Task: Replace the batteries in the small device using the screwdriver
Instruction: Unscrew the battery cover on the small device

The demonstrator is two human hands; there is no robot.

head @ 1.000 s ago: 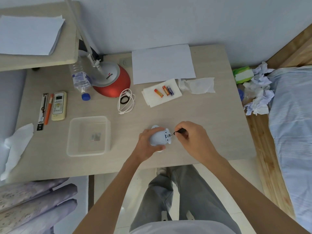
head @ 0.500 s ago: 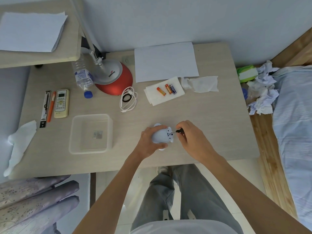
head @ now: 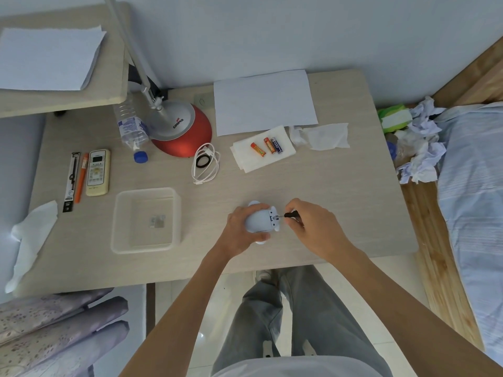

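A small pale blue rounded device (head: 260,221) rests on the beige table (head: 340,202) near its front edge. My left hand (head: 242,232) wraps around its left side and holds it down. My right hand (head: 313,227) pinches a small black-handled screwdriver (head: 289,214), whose thin tip touches the hatch on the device's right end. Three batteries (head: 268,146), two orange and one dark blue, lie side by side on a folded white tissue (head: 261,155) further back on the table.
A clear plastic tray (head: 119,221) with a small silvery piece sits left of the device. Behind are a red lamp base (head: 185,131), a coiled white cable (head: 205,163), a water bottle (head: 132,129), a remote (head: 98,172), pens and white paper (head: 264,102). Crumpled tissues lie off the table's right edge.
Both hands stay on the device and screwdriver; my right hand's fingers have shifted slightly around the handle. The view has drifted a little.
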